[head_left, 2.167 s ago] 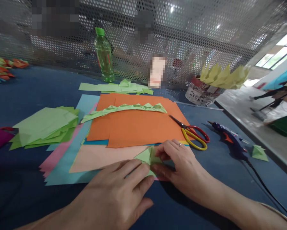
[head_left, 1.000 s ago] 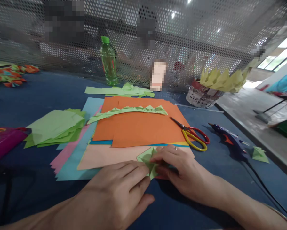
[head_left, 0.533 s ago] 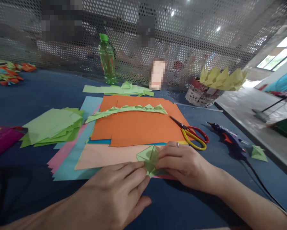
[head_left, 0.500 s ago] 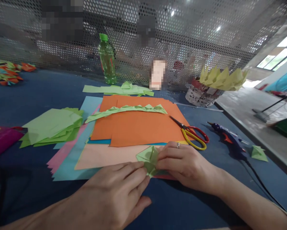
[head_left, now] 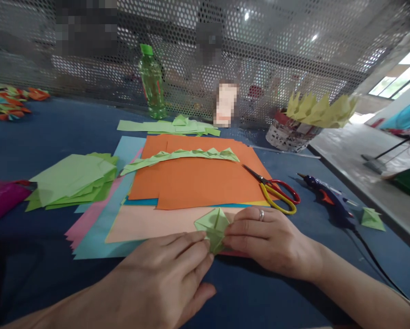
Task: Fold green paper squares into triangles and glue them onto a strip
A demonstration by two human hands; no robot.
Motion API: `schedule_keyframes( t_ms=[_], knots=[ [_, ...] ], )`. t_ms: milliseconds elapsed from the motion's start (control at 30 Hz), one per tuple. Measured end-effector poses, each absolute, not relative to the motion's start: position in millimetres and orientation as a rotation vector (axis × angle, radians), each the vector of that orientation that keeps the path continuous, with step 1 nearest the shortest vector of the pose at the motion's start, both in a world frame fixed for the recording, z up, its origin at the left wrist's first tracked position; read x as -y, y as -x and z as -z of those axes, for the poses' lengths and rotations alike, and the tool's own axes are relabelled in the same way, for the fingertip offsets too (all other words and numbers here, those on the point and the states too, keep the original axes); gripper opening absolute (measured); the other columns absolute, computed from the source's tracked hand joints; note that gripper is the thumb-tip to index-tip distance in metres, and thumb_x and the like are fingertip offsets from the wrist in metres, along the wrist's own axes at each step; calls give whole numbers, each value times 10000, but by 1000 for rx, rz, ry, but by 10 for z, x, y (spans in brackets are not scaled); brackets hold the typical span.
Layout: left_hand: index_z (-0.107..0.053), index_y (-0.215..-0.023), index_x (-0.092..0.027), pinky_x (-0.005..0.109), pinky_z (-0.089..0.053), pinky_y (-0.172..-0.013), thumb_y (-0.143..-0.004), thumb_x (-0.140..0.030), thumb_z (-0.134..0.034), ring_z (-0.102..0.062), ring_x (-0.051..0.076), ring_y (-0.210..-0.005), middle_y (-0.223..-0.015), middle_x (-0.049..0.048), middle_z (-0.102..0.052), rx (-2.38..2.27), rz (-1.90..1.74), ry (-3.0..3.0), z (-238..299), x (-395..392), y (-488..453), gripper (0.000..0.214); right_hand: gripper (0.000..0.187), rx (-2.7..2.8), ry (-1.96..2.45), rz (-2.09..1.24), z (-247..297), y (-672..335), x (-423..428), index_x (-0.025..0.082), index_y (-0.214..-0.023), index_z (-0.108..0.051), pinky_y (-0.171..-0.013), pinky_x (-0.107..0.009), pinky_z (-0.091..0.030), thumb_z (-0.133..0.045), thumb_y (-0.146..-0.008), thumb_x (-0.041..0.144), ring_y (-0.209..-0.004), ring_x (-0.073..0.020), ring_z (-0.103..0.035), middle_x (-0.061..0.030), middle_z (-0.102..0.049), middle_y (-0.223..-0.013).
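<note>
A small folded piece of light green paper (head_left: 215, 223) lies on the front edge of a stack of coloured sheets, creases showing across its pointed top. My left hand (head_left: 157, 274) presses the paper's lower left edge under its fingertips, fingers together and thumb held apart. From the other side, my right hand (head_left: 269, 240) pinches the right edge between closed fingers; its thumb is mostly hidden. Beyond them, a green paper strip with folded points (head_left: 191, 156) rests on orange sheets (head_left: 205, 183). Scissors with red and yellow handles (head_left: 269, 187) lie just past my right hand.
Green paper squares (head_left: 74, 178) are piled at left, near a magenta object (head_left: 4, 201). A glue gun (head_left: 328, 198) and a folded green piece (head_left: 372, 218) lie right. Behind stand a green bottle (head_left: 152, 84) and a basket with yellow paper points (head_left: 290, 135), before a perforated metal screen (head_left: 177, 36).
The fingers of my right hand have shifted slightly right and down, uncovering more of the folded paper's upper right side. My left hand stays nearly still.
</note>
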State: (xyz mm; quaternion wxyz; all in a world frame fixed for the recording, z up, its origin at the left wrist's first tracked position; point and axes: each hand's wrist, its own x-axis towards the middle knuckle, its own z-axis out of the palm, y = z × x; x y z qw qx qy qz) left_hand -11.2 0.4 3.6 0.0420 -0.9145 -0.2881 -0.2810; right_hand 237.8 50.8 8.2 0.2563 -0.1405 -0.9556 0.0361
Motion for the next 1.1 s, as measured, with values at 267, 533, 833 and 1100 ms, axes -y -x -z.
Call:
schedule_keyframes(
  t_ms=[267, 533, 833, 1100],
  knots=[
    [-749, -1021, -170, 279, -493, -949, -1103, -301, -348, -667, 172, -1029, -1025, 36, -764, 864, 839, 2797, -34, -6, 147, 429, 102, 2603, 411, -184, -102, -2382, -490, 125, -962, -741, -890, -286, -555, -640, -963, 137, -937, -153, -670, -35, -780, -990],
    [-753, -1018, -162, 296, -524, -948, -1088, -291, -379, -666, 194, -1040, -1021, 64, -762, 883, 849, 2819, 12, -2, 139, 402, 128, 2633, 438, -209, -102, -2387, -484, 115, -1028, -730, -915, -289, -539, -616, -970, 127, -956, -167, -666, -46, -779, -995],
    [-688, -1174, -150, 348, -517, -847, -1095, -319, -365, -661, 215, -980, -1049, 56, -740, 818, 684, 2858, -20, -43, 137, 373, 107, 2640, 456, -193, -60, -2396, -477, 125, -988, -723, -928, -292, -534, -621, -975, 154, -951, -163, -658, -37, -771, -984],
    [-707, -1091, -163, 360, -511, -834, -1076, -391, -420, -646, 223, -957, -1037, 51, -723, 858, 712, 2897, -7, -82, 91, 366, 122, 2644, 555, -171, -96, -2422, -472, 178, -993, -708, -874, -342, -550, -586, -987, 178, -946, -186, -656, -48, -754, -1024]
  ],
)
